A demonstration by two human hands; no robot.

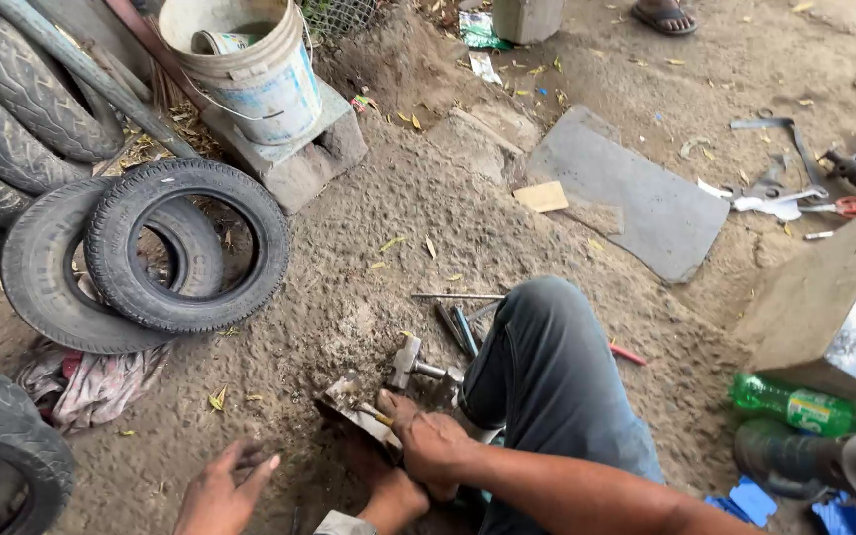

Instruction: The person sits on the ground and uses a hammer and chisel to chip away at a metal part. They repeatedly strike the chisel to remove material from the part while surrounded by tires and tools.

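Fingers (403, 411) of the right hand (430, 443) curl around the near end of a flat metal piece (357, 408) on the dirt ground (369, 248), with what looks like a small yellow-handled tool pinched against it; the grip is closed. That piece runs from the fingers up and to the left, its long axis slanting toward the tyres (146, 253). Left hand (222, 490) hovers near and left of it, fingers spread wide, holding nothing, and farther from the metal than the right. Just beyond lies a hammer (418, 365), its handle pointing right toward the bent knee (542, 327). A bucket (250, 69) stands far left on a block; a green bottle (795, 404) lies at right.
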